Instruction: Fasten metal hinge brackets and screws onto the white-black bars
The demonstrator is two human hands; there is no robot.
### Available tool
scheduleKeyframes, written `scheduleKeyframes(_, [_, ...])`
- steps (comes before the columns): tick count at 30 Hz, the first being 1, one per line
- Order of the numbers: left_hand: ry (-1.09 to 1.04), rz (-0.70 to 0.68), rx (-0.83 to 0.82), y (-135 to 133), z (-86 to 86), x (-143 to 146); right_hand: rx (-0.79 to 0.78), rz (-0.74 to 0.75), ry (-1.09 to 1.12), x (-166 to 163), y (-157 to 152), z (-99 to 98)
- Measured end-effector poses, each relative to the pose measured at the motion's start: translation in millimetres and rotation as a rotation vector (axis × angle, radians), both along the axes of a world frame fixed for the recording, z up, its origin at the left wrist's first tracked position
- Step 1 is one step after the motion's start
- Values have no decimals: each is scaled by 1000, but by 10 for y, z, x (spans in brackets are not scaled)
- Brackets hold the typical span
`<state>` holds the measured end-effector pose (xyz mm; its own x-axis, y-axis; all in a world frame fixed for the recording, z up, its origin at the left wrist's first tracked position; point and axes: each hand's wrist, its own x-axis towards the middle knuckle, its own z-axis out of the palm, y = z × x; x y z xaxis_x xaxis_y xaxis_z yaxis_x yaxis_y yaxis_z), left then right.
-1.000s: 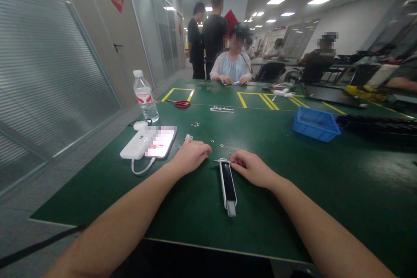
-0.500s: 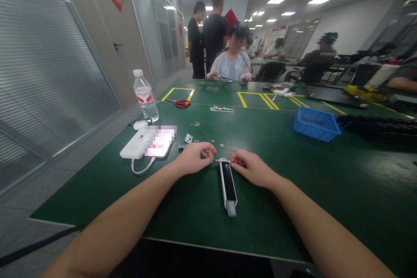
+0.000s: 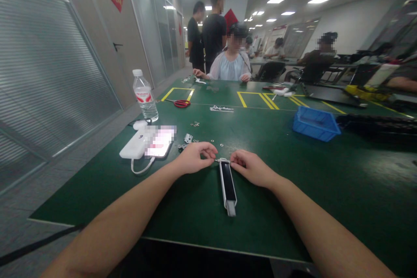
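Observation:
A long, narrow device with a white frame and black face [image 3: 228, 180] lies on the green table, a grey tab sticking out of its near end. My left hand [image 3: 197, 157] is at its far left corner, thumb and forefinger closed on a thin metal pin [image 3: 216, 160] that reaches the frame. Opposite it, my right hand [image 3: 249, 166] has curled fingers gripping the device's far right corner. Beyond my left hand lie small metal brackets [image 3: 188, 138] and several small rings, among them a ring [image 3: 222, 145].
To the left are a white power bank [image 3: 133, 144], a phone [image 3: 164, 141] on a cable and a water bottle [image 3: 144, 97]. Red-handled scissors [image 3: 181, 104] lie farther back. A blue bin [image 3: 316, 124] stands at right. A person [image 3: 230, 65] sits across the table.
My left hand has shifted very slightly right, towards the device; my right hand holds its place. Across the table, the seated person's one hand has moved out to the left with a white piece.

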<state>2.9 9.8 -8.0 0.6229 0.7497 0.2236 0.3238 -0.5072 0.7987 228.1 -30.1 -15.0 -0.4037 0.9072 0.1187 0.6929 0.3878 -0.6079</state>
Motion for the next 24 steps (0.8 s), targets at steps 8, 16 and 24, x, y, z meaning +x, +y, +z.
scheduleKeyframes(8, [25,0,27,5,-7,-8,0,0,2,-5,-1,-4])
scheduleKeyframes(16, [75,0,141,-22,19,11,2,3,-4,0,-12,10])
scheduleKeyframes(24, [80,-21,230,-27,2,12,0,3,4,6,0,-9])
